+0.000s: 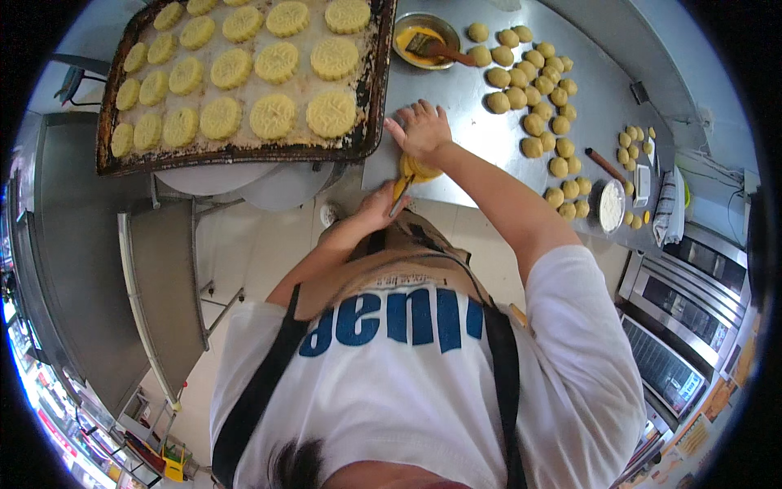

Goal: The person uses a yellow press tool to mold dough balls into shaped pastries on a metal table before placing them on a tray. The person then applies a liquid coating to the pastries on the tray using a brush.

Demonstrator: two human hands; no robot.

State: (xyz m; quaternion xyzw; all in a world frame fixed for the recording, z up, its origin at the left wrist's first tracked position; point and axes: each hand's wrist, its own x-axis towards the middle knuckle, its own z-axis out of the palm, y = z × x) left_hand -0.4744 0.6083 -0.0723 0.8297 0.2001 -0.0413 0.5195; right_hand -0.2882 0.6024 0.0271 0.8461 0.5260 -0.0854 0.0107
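My left hand (377,209) is closed around a yellow mould (402,185) with a metal strip or handle, at the near edge of the steel table. My right hand (421,130) lies just above it, palm down with fingers spread, its heel over the mould; whether it touches the mould is unclear. To the left, a large dark baking tray (106,167) holds rows of pale yellow, patterned round cakes (331,114). Behind my right hand stands a metal bowl (406,37) of yellow liquid with a wooden-handled brush (454,55). Several plain dough balls (533,124) sit to the right.
At the table's right end are a rolling pin (604,164), a bowl of white powder (611,204), a small white device (642,185) and smaller dough pieces. Dark metal shelving (163,293) stands at left, steel oven doors (683,296) at lower right.
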